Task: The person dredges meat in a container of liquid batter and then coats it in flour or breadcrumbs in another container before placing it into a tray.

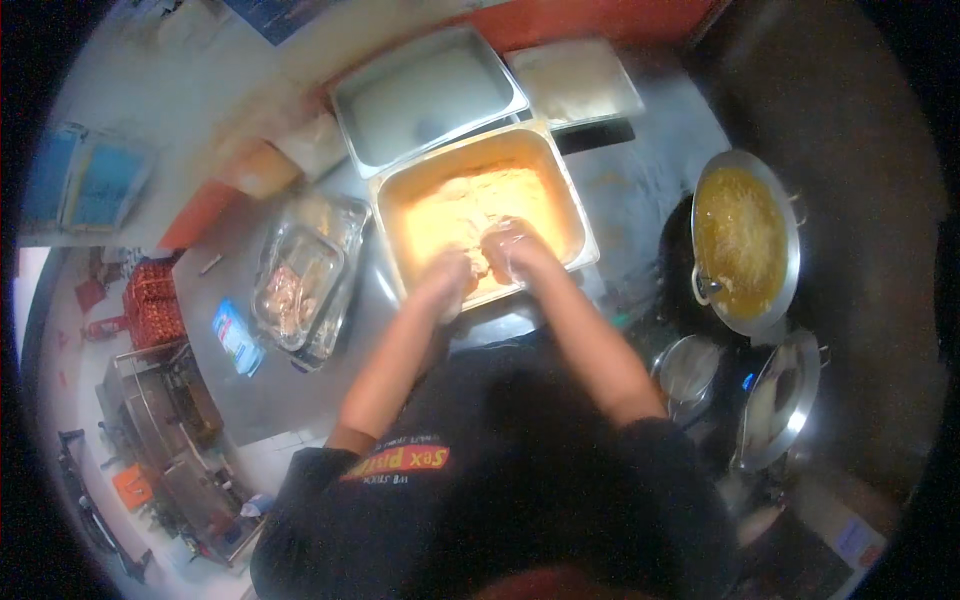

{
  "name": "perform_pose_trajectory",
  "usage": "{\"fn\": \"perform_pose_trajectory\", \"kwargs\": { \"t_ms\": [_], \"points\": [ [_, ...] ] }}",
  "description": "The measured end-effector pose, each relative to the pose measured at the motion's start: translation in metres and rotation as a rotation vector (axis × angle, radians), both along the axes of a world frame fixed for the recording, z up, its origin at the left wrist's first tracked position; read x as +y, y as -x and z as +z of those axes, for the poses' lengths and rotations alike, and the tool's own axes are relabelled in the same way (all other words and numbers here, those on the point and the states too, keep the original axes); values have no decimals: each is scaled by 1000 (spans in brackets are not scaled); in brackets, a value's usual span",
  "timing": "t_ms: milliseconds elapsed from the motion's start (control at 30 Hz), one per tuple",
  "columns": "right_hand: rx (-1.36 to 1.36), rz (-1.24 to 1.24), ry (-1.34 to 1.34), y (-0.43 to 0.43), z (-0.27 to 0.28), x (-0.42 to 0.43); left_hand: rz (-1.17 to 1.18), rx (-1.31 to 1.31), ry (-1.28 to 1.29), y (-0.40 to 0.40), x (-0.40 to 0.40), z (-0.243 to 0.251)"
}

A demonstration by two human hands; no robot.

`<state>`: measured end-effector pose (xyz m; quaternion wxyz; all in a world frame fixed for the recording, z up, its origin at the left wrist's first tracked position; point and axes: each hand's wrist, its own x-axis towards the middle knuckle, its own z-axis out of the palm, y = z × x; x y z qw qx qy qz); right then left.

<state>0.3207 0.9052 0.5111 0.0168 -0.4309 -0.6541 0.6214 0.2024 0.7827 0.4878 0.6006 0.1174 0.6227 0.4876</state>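
Both my hands are inside a deep rectangular metal pan (585, 225) that holds a pale orange flour-like coating. My left hand (450, 274), in what looks like a thin clear glove, is near the pan's front edge, its fingers curled at a coated lump (478, 264). Close beside it, my right hand (508, 246), in a clear plastic glove, is bent down at the same lump. Blur and the coating hide the fingertips, so a firm grip does not show. To the left, a clear tray (259, 304) holds pieces of raw meat (289, 296).
Behind the pan stand a large metal pan with pale contents (431, 97) and a covered flat container (574, 79). At right, a wok of bubbling oil (742, 240) sits near a strainer (688, 367) and another wok (780, 401). A blue packet (236, 337) lies left.
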Motion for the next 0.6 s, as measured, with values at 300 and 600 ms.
{"fn": "perform_pose_trajectory", "kwargs": {
  "t_ms": [300, 600],
  "points": [
    [-139, 312, -364, 28, -15, 34, -75, 789, -123, 36, 36, -18],
    [142, -400, 38, 36, -12, 45, 61, 570, -83, 49, 51, -32]
  ]
}}
